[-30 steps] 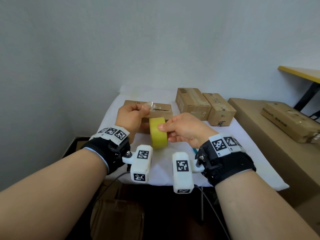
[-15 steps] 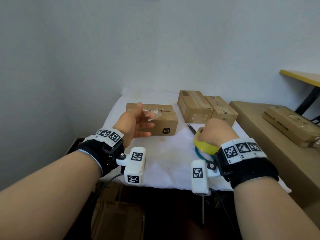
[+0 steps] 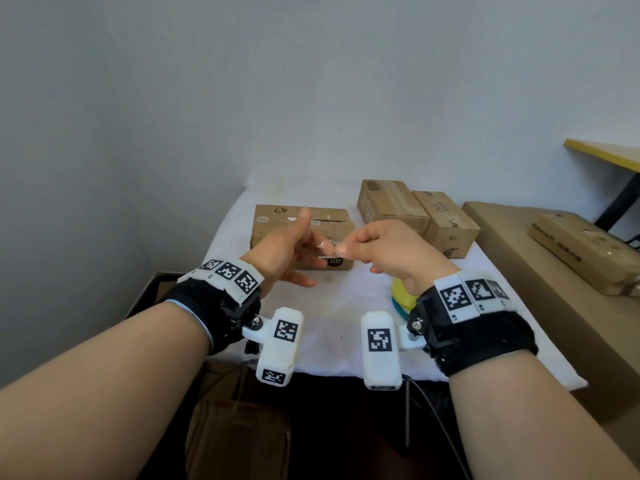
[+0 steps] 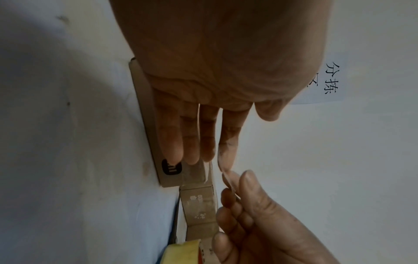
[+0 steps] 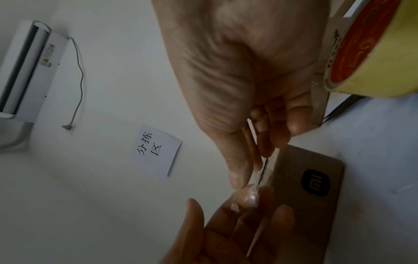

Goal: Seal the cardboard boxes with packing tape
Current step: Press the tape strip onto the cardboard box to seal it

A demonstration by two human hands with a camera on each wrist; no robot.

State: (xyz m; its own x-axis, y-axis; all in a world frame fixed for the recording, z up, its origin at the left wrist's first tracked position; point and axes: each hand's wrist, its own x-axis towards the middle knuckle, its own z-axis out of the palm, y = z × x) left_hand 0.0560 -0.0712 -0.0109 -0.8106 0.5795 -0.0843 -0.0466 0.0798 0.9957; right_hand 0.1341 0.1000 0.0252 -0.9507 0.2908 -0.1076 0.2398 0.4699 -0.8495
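A short strip of clear tape (image 3: 327, 250) hangs between my hands above the brown logo box (image 3: 277, 225). My left hand (image 3: 304, 252) is spread with straight fingers, and the strip sticks to its index fingertip (image 4: 224, 167). My right hand (image 3: 341, 250) pinches the strip's other end between thumb and forefinger (image 5: 239, 176). The yellow tape roll (image 3: 401, 292) lies on the white table cloth (image 3: 339, 323) under my right wrist; the right wrist view shows its red core (image 5: 361, 46). The box's top seam shows a torn dark slit.
Two more brown boxes (image 3: 391, 206) (image 3: 446, 223) stand side by side at the back right. Teal scissors handles (image 3: 400, 311) peek from under the roll. A big carton (image 3: 540, 292) with a flat box (image 3: 585, 251) on it flanks the table's right edge.
My right hand has put the yellow roll down on the table at the right and come back up to pinch the strip stuck to my left fingertip. The left hand has opened.
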